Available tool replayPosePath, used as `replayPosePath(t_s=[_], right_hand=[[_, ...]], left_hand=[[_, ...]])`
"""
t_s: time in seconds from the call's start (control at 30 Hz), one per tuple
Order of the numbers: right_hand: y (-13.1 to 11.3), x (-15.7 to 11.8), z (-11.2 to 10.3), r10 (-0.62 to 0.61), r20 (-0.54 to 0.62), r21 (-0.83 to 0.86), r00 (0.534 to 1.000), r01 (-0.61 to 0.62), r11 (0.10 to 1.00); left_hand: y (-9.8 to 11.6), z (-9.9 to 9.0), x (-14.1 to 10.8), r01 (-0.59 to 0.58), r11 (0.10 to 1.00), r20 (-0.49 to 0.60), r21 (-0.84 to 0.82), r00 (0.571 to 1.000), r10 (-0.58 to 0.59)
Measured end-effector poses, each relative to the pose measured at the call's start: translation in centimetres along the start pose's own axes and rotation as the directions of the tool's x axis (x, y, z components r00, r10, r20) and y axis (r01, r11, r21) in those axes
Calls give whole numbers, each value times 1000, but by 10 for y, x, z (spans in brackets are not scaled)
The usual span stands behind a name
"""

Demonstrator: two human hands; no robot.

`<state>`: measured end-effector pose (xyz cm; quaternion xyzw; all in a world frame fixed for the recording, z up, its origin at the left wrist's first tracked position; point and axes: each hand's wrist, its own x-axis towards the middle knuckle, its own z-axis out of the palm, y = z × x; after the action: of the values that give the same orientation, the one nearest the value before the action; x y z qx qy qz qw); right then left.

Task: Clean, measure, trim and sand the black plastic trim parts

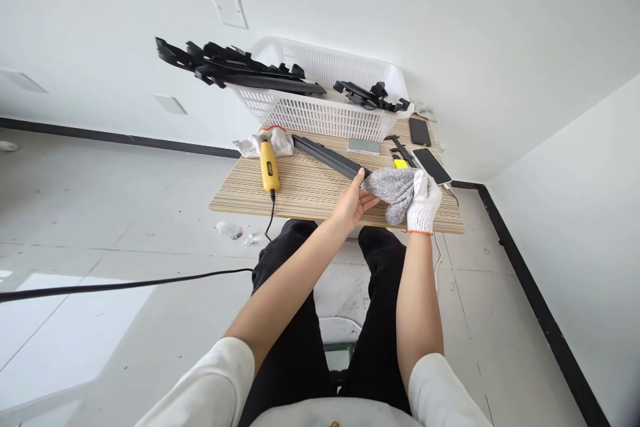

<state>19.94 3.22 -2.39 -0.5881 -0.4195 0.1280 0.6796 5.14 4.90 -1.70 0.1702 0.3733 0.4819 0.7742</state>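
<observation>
**Pulling a grey glove onto the bare hand**

The right hand (424, 201), already in a white knit glove, is closed on a grey glove (395, 191), bunching its fabric above the near right part of the table (310, 195). The left hand (353, 201) is bare, fingers together and slightly curled, its tips at the grey glove's cuff end; it clamps nothing, and whether any finger is already inside the cuff cannot be told from here.

As I judge it, the step goes best if the right hand holds the cuff by its edge rather than gripping the whole glove in a bundle, so the opening stays wide. The left hand's fingers should go in straight and spread once inside, each finding its own sleeve, while the right hand draws the cuff back toward the wrist.

Just beyond the left hand's fingertips lies a long black strip (327, 157), running diagonally across the table; the hands are better kept clear of it. Further left rests a yellow corded tool (269, 167) beside another white glove (265, 143). To the right lie two phones (431, 165), and at the back stands a white basket (320, 113) with black parts (235, 67) laid over its rim.
</observation>
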Motion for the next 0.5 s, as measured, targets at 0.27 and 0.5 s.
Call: replayPosePath(t_s=[0.27,0.5], right_hand=[[30,6,-5,229,-145,249,963,-188,950],[14,2,-4,377,-76,548,923,-277,789]], left_hand=[[11,-19,23,-146,989,89,-19,985,147],[15,-30,16,-214,972,143,-94,963,226]])
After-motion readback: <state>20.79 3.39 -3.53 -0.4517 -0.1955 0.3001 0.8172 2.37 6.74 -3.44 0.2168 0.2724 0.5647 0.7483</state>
